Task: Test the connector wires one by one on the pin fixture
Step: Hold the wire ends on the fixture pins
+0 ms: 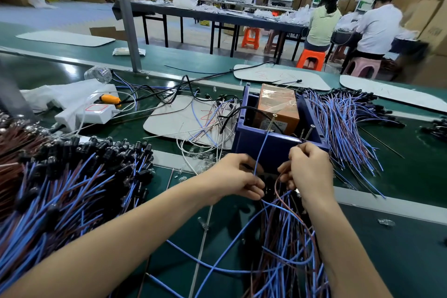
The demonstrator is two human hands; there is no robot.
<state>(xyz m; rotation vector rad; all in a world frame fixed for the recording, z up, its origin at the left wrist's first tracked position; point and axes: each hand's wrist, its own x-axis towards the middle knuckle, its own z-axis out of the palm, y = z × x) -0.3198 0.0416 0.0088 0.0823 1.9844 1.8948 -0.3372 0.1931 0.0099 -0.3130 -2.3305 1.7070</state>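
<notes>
Head view: two hands, one blue bin [244, 143], three wire heaps [72, 189]. Left hand [232, 176] pinches one blue wire [260, 152], its tip raised to a pin [273, 118] on the bin; right hand [309, 167], just beside, pinches one brown wire [276, 189].

Left wire pile [60, 189] cropped; cartons [433, 14] blurred

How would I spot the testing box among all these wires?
Find the long green-topped bench; just beyond the left hand and right hand, which pinch connector wires, stands a dark blue open plastic crate. Unlike the loose wire piles beside it, it holds an orange tape-wrapped box and has metal pins sticking up near its front edge.
</notes>
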